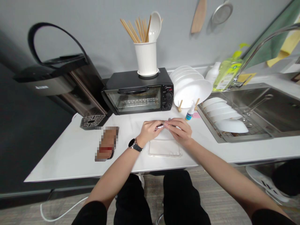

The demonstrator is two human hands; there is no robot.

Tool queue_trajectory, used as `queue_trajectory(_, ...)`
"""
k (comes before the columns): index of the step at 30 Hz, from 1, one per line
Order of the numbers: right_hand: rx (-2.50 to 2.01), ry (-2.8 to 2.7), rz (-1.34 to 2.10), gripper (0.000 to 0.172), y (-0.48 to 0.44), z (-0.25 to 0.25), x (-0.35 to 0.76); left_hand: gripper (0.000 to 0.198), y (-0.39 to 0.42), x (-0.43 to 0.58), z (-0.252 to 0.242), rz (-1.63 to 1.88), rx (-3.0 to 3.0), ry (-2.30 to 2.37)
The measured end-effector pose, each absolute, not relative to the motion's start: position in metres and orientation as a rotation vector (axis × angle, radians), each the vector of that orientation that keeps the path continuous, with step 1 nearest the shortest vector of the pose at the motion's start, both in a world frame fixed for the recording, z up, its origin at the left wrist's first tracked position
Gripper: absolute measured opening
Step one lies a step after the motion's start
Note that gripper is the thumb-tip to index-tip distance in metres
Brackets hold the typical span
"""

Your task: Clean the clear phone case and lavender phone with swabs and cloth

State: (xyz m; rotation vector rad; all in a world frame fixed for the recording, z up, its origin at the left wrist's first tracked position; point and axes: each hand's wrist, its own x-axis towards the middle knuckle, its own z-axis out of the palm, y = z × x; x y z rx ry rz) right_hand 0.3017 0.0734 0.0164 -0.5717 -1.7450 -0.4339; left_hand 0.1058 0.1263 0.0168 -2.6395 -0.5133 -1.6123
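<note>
My left hand (150,129), wearing a black watch (135,145) on the wrist, is closed round a small shiny object (160,126) whose kind I cannot make out. Fingertips of my right hand (180,128) meet it from the other side; they are pinched together, and what lies between them is mostly hidden. Just below both hands, a clear phone case (165,148) lies flat on the white counter (77,162). A small bottle with a blue label (189,114) stands beyond my right hand. Off to the left lies a phone-shaped object (107,143), blurred by pixelation.
Behind the hands stands a black toaster oven (138,93) carrying a white utensil holder (146,57). A dark drinks machine (67,84) is at left. Plates (192,92) stand in a rack beside the sink (276,109), where several bowls (231,125) lean. A pink slip (196,115) lies near the bottle.
</note>
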Motion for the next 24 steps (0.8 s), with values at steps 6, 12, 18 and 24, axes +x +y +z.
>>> queue_trajectory(6,-0.511,-1.788,-0.438,0.051,0.067,0.016,0.289,0.017,0.13,0.109,0.008,-1.489,-2.591,-0.427)
queue_trajectory(12,-0.525,-1.789,-0.415,0.057,0.068,0.012,0.291,0.017,0.127,0.11,0.01,-1.546,-2.615,-0.445)
queue_trajectory(18,-0.586,-1.728,-0.425,0.058,0.076,0.017,0.303,0.013,0.124,0.105,0.016,-1.78,-2.58,-0.559)
queue_trajectory(24,-0.615,-1.704,-0.427,0.054,0.079,0.018,0.307,0.012,0.125,0.106,0.018,-1.883,-2.573,-0.552)
